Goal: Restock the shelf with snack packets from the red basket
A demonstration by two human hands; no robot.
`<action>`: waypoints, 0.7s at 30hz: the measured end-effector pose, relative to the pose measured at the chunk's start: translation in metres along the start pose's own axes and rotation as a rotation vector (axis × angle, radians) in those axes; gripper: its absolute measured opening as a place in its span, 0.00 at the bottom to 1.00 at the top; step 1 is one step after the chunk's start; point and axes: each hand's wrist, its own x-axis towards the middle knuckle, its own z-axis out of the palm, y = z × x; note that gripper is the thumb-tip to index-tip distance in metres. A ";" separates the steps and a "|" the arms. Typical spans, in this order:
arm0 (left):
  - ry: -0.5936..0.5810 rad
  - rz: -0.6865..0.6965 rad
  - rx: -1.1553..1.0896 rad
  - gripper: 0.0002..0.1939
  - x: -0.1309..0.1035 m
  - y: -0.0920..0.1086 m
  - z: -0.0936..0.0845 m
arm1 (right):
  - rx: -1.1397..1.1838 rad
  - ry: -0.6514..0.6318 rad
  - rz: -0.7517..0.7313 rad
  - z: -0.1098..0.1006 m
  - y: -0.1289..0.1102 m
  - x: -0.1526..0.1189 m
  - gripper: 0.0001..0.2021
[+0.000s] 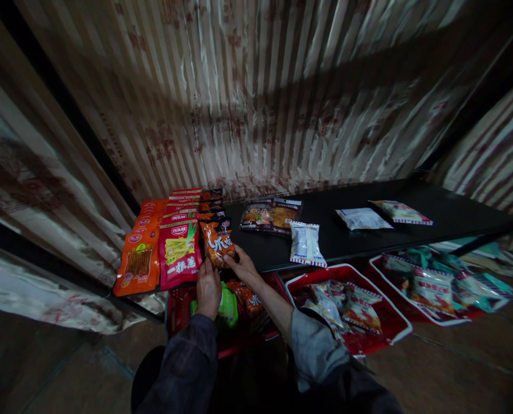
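Note:
Both my hands are on an orange and black snack bag at the front of a row of like bags on the black shelf. My left hand has its fingers along the bag's lower left edge. The fingers of my right hand close on its lower right corner. Just left stands a row of pink-red snack bags, and beyond it a row of orange snack bags. Behind the held bag, more dark bags line up toward the back.
Brown packs, a white bag and two more bags lie on the black shelf. Below its front edge stand red baskets with snack bags; a green bag lies in the left one. Striped sheeting hangs behind.

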 end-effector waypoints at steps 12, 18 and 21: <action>0.026 -0.013 -0.022 0.20 -0.001 0.000 0.001 | -0.008 0.025 0.001 0.002 -0.002 -0.002 0.23; 0.045 0.014 -0.042 0.21 -0.004 0.004 0.002 | 0.119 0.047 -0.004 -0.001 -0.003 -0.004 0.23; 0.045 -0.003 -0.016 0.22 -0.006 0.012 0.003 | 0.196 0.042 0.025 -0.006 -0.005 -0.007 0.23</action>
